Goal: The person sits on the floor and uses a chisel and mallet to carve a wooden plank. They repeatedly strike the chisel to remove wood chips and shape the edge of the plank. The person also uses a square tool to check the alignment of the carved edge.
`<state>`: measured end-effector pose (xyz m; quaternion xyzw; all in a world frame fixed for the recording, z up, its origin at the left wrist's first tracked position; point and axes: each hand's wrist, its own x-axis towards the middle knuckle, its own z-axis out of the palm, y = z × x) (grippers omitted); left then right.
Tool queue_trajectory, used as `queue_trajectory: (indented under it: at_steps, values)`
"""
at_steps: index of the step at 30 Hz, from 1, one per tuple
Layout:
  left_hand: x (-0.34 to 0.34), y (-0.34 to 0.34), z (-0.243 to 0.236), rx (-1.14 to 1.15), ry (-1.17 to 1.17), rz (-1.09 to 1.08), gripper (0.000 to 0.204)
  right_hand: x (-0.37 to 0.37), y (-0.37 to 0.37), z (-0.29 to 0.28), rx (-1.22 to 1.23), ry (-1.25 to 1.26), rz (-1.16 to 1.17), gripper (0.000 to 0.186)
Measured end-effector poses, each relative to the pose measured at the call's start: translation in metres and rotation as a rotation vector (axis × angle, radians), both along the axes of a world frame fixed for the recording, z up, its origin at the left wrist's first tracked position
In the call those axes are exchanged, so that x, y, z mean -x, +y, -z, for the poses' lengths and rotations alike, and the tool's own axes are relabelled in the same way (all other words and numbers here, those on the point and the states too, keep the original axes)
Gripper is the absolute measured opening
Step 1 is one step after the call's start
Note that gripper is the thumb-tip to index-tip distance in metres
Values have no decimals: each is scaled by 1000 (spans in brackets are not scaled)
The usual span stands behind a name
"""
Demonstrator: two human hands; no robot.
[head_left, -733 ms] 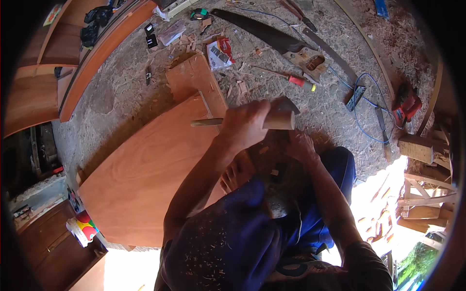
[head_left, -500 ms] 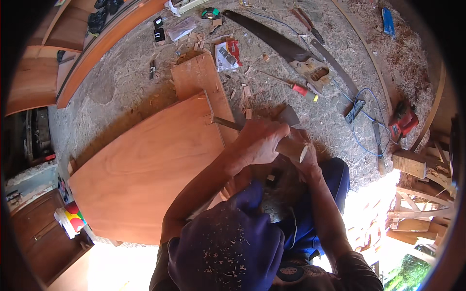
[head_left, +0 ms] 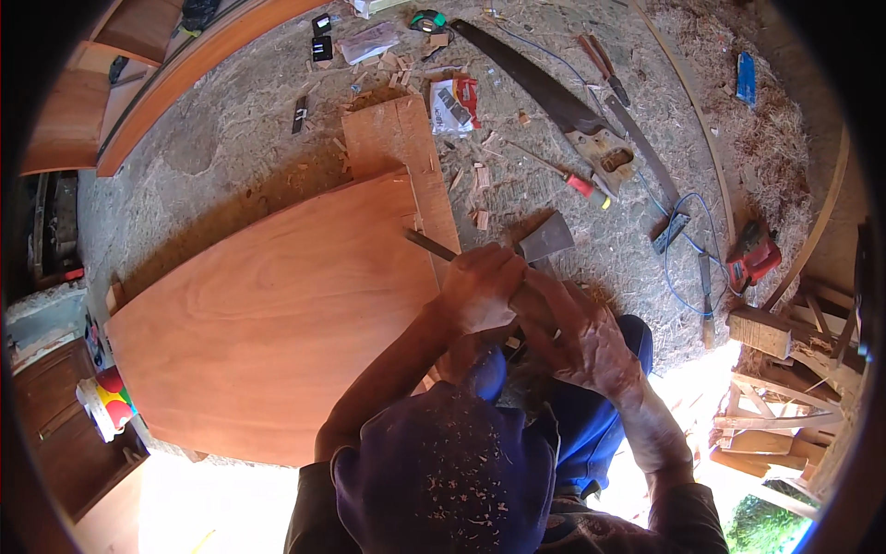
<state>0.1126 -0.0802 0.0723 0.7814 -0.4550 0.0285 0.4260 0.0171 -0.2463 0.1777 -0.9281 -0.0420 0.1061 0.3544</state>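
Observation:
My left hand [head_left: 480, 291] is closed around a chisel [head_left: 431, 244] with a narrow dark blade and a thick wooden handle. The blade slants left and its tip meets a small notch near the edge of a large reddish-brown wooden panel [head_left: 277, 305]. My right hand [head_left: 591, 346] clasps the rear of the handle, fingers bent over it and hiding its end. Beneath the panel's far right corner lies a short plank [head_left: 383, 134]. Just beyond my hands a hatchet head [head_left: 546, 238] rests on the floor, with its handle mostly covered by my hands.
On the rough floor lie a handsaw [head_left: 554, 102], a screwdriver [head_left: 581, 185], a tape measure [head_left: 428, 21], a red power tool [head_left: 755, 255] with a blue cord and wood chips. Scrap timber [head_left: 784, 415] is piled at right. A cabinet frame [head_left: 175, 65] stands at far left.
My right hand has shifted over the end of the chisel handle, which showed before. My left hand keeps its grip, with the tip still at the panel's edge. The view has shifted slightly.

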Motion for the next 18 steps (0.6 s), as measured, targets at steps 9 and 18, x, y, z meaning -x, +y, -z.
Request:
queue_trajectory:
  at_steps: [9, 18]
  values:
    - [-5, -19, -4, 125, -31, -75, 25, -13, -13, -14, 63, -160, -113, 50]
    - [-8, -17, -9, 167, -12, -37, 31, -7, -5, -20, 52, -96, -36, 50]
